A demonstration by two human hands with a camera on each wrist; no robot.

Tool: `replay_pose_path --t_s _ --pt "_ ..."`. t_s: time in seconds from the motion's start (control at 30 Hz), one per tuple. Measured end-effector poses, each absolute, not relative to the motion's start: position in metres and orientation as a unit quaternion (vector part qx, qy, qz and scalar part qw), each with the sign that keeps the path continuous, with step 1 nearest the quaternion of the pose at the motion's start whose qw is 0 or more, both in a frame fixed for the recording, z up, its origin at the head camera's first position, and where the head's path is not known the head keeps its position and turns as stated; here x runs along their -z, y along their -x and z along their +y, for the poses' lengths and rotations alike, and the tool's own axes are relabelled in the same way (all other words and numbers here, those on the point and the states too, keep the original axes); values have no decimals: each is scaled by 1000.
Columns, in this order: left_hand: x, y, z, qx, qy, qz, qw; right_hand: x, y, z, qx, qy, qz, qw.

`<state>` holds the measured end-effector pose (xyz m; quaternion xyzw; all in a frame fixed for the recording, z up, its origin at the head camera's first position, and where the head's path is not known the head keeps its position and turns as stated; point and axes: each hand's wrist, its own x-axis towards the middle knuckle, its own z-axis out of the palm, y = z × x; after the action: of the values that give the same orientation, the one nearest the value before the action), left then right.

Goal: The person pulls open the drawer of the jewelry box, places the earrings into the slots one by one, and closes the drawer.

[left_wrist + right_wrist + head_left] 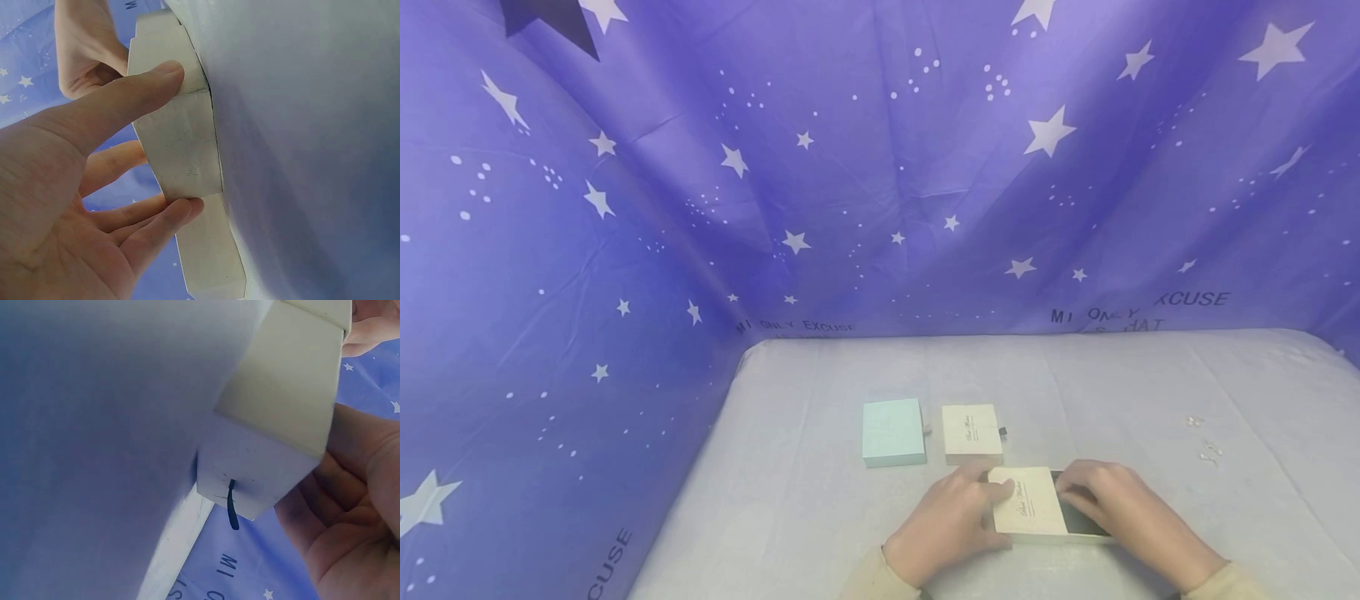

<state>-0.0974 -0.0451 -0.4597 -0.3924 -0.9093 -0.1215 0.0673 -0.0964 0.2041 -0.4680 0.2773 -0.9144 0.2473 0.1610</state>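
A cream drawer-style gift box with dark lettering lies on the covered surface, its drawer pulled out to the right and showing a dark inside. My left hand grips the outer sleeve, thumb and fingers at its left end; in the left wrist view the thumb presses a long side. Over the open drawer is my right hand, its bent fingers reaching inside. Its fingertips are hidden, so whether they pinch anything does not show. A black pull tab sticks out from the drawer's front in the right wrist view.
Behind the held box stand a second cream box with a dark tab and a mint-green box. Small shiny pieces of jewellery lie at the right. A purple star-print curtain hangs behind the pale cloth.
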Motion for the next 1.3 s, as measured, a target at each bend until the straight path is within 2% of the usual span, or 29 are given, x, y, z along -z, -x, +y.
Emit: replay_pose_path --t_s 0.3,0.6,0.77,1.3 --pt "459 98 -45 118 395 -909 63 468 99 205 -253 -269 -919 140" --pt "459 99 -45 115 398 -907 71 468 98 211 -273 -251 -926 73" --pt "460 99 -46 111 401 -906 77 465 99 212 -284 -239 -927 55" --pt "461 100 -46 107 406 -903 90 468 97 202 -280 -181 -938 93"
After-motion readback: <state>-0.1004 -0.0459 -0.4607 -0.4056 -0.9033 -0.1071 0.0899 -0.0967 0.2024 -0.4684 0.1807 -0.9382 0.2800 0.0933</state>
